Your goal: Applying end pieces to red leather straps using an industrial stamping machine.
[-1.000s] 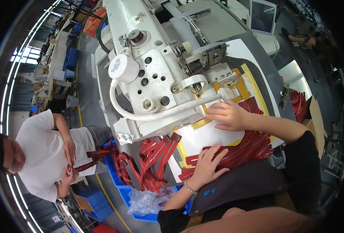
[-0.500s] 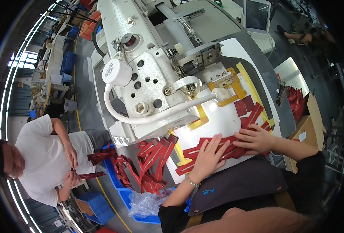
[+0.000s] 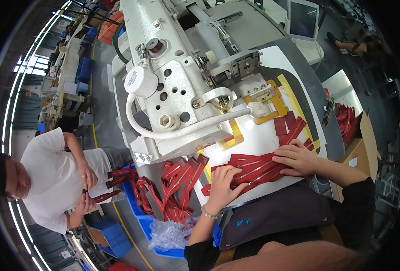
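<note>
Several red zippers (image 3: 258,168) with metal teeth lie side by side, roughly lengthwise, on the white plate (image 3: 254,135) in front of the sewing machine (image 3: 177,90). My left hand (image 3: 224,186) is closed over their left part, fingers bent and thumb apart on the tapes; its fingertips are partly hidden. Over the right part lies my right hand (image 3: 298,159), fingers stretched across the zippers and thumb along the near side. More zippers stick out beyond it toward the upper right, beside two dark red fabric pieces (image 3: 284,124).
A tangled heap of red zippers (image 3: 177,185) hangs at the table's left edge, above blue bins (image 3: 148,230) with clear plastic. A co-worker (image 3: 60,176) at left holds dark red strips. At right are a cardboard box (image 3: 364,144) and more red zippers (image 3: 345,122).
My left hand has shifted left along the zippers and its fingers have bent. The zippers now lie more spread and aligned, with their teeth showing. My right hand has barely moved.
</note>
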A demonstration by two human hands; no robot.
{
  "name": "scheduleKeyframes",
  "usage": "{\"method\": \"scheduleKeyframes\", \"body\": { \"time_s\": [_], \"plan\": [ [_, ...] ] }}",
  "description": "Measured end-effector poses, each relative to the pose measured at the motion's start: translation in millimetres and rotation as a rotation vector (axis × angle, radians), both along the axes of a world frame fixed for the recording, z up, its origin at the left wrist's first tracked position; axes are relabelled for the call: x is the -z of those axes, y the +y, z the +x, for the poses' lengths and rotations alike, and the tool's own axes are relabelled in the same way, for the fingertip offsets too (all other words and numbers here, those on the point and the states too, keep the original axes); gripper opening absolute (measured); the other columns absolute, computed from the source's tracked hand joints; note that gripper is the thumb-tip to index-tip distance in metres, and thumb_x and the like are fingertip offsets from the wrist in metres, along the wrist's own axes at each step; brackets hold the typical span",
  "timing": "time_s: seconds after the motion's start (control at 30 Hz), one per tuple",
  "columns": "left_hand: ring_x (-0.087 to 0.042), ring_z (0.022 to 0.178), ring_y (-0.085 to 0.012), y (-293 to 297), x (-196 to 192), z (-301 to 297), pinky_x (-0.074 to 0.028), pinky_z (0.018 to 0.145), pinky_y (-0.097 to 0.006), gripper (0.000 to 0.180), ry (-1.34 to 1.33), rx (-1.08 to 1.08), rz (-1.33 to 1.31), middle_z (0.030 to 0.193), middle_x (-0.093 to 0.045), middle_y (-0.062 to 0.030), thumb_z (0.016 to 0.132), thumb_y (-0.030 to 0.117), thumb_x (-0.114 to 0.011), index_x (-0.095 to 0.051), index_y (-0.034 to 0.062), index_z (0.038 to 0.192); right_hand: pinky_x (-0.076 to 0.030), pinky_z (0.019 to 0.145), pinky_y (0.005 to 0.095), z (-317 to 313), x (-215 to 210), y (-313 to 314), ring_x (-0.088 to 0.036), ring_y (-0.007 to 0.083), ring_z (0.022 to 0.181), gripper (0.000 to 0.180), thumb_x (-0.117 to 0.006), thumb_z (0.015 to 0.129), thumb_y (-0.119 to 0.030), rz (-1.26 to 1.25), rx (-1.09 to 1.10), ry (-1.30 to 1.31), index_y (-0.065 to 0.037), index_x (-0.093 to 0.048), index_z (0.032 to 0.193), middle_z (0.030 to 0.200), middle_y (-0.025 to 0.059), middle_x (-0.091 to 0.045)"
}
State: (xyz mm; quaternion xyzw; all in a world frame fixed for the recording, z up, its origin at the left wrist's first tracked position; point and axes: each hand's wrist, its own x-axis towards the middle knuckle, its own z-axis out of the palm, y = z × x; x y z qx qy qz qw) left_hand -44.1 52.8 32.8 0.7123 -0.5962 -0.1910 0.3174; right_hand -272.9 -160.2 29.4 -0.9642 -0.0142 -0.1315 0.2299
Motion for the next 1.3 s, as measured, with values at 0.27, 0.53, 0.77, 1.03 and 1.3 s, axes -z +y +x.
{"method": "scheduleKeyframes", "body": {
  "time_s": [0.27, 0.53, 0.77, 1.03, 1.3],
  "plan": [
    [-0.056, 0.089, -0.0255, 4.8, -10.8, 6.1, -0.042, 0.079, -0.035, 0.04, -0.066, -0.017, 0.097, 0.092, -0.059, -0.0064, 0.067, 0.018, -0.079, -0.061, 0.0082, 0.101, -0.036, 0.084, 0.0357, 30.3, -2.3, -0.4, -0.056, 0.0168, 0.089, 0.031, -0.073, 0.076, -0.025, 0.05, 0.033, -0.002, -0.011, -0.063, 0.102, 0.099, 0.0021, -0.058],
    [-0.057, 0.078, -0.0203, 8.5, -9.7, -0.6, -0.043, 0.065, -0.033, 0.021, -0.338, 0.137, -0.029, 0.086, -0.059, -0.0037, 0.072, 0.01, -0.072, -0.065, 0.004, 0.091, -0.037, 0.083, 0.0353, 39.2, -4.3, -3.3, -0.056, 0.0159, 0.085, 0.031, -0.071, 0.077, -0.03, 0.0, -0.103, 0.039, -0.012, -0.062, 0.102, 0.094, 0.0015, -0.056],
    [-0.057, 0.069, -0.0174, 10.3, 3.4, 1.9, -0.042, 0.061, -0.03, 0.019, -0.475, 0.213, -0.158, 0.083, -0.06, -0.0048, 0.072, 0.007, -0.069, -0.065, 0.0017, 0.091, -0.039, 0.084, 0.0364, 44.2, -5.6, 0.1, -0.056, 0.0169, 0.086, 0.034, -0.069, 0.079, -0.033, -0.039, -0.153, 0.062, -0.012, -0.061, 0.105, 0.095, 0.0017, -0.056],
    [-0.058, 0.072, -0.0197, 8.7, -1.3, -0.5, -0.044, 0.063, -0.032, 0.014, -0.367, 0.159, -0.078, 0.079, -0.058, -0.0052, 0.072, 0.009, -0.067, -0.06, 0.0039, 0.083, -0.039, 0.083, 0.0394, 46.8, 0.9, 4.1, -0.056, 0.0189, 0.087, 0.042, -0.073, 0.073, -0.034, -0.067, -0.156, 0.017, -0.01, -0.061, 0.106, 0.095, 0.0032, -0.057],
    [-0.059, 0.073, -0.0265, -6.6, -28.7, -1.2, -0.048, 0.065, -0.036, 0.011, -0.193, -0.078, -0.093, 0.083, -0.058, -0.0096, 0.081, 0.007, -0.06, -0.055, 0.0038, 0.089, -0.04, 0.081, 0.0391, 46.9, 0.6, 11.6, -0.054, 0.0239, 0.087, 0.024, -0.073, 0.071, -0.011, 0.095, -0.02, -0.027, -0.008, -0.063, 0.092, 0.09, 0.006, -0.056]
  ]
}}
